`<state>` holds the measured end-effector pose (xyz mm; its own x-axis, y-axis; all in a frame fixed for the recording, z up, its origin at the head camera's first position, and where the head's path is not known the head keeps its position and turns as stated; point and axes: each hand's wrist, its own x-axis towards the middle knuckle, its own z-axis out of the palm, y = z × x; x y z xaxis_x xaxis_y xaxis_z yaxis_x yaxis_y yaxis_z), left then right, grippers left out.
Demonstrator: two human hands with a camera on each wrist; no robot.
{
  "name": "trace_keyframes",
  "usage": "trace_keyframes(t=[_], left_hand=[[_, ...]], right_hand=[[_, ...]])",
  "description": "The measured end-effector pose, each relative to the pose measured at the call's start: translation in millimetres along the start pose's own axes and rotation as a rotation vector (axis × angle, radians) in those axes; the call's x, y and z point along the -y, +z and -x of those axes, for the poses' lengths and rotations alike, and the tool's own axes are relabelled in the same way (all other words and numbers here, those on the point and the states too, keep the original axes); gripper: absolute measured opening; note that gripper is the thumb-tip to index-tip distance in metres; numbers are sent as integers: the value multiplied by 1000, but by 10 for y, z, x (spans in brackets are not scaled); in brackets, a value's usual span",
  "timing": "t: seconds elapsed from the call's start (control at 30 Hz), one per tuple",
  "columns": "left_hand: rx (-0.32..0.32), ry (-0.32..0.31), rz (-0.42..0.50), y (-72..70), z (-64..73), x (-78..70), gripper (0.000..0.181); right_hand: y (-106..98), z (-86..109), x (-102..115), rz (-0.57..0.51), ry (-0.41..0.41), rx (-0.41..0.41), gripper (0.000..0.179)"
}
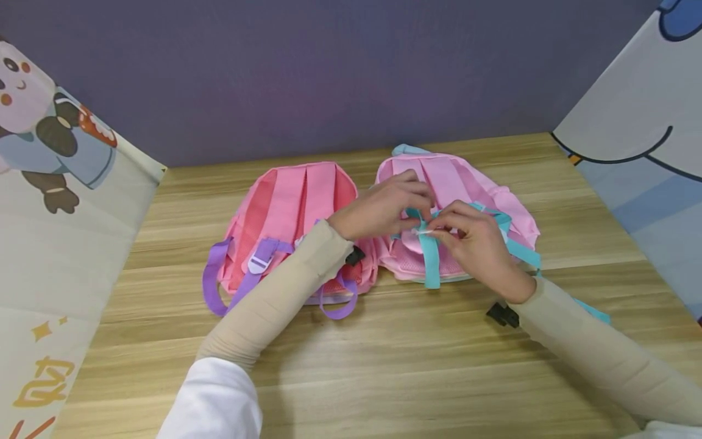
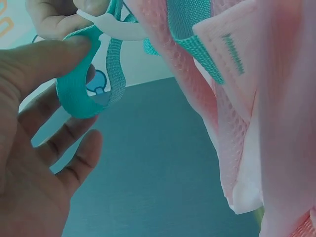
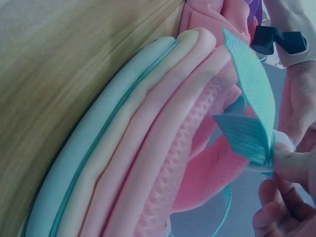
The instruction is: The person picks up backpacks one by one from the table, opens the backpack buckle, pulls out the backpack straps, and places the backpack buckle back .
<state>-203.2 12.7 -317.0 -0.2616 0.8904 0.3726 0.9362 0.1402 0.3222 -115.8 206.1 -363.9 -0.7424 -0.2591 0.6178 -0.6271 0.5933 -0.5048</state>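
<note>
A light pink backpack (image 1: 446,177) lies with its shoulder straps up, at the right on the wooden table. Over its lower part, my left hand (image 1: 378,207) pinches a teal webbing strap (image 2: 74,94) between thumb and forefinger, its other fingers spread. The strap bends into a loop below that thumb in the left wrist view. My right hand (image 1: 479,250) pinches a white plastic strap buckle (image 2: 118,28) threaded with the same webbing. From the buckle a flat teal strap end (image 1: 431,265) hangs toward the table's front. Fingers partly cover the buckle in the right wrist view.
A coral-pink backpack (image 1: 287,189) with purple straps (image 1: 212,277) and a white buckle (image 1: 259,263) lies directly to the left, under my left forearm. A dark wall (image 1: 351,79) stands behind the table (image 1: 384,378), with cartoon-printed panels (image 1: 44,256) at both sides.
</note>
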Motion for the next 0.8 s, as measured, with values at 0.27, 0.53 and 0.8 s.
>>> trace_keyframes(t=[0.27,0.53,0.8], left_hand=[[-176,-28,-108,-72,7,-5,3],[-255,-104,-113,-94,26,-10,5],[-324,-202,-63,-94,53,4,6]], right_hand=[[10,18,-6,17,6,32,16],[15,40,-22,22,6,28,16],[17,47,-22,-3,1,25,18]])
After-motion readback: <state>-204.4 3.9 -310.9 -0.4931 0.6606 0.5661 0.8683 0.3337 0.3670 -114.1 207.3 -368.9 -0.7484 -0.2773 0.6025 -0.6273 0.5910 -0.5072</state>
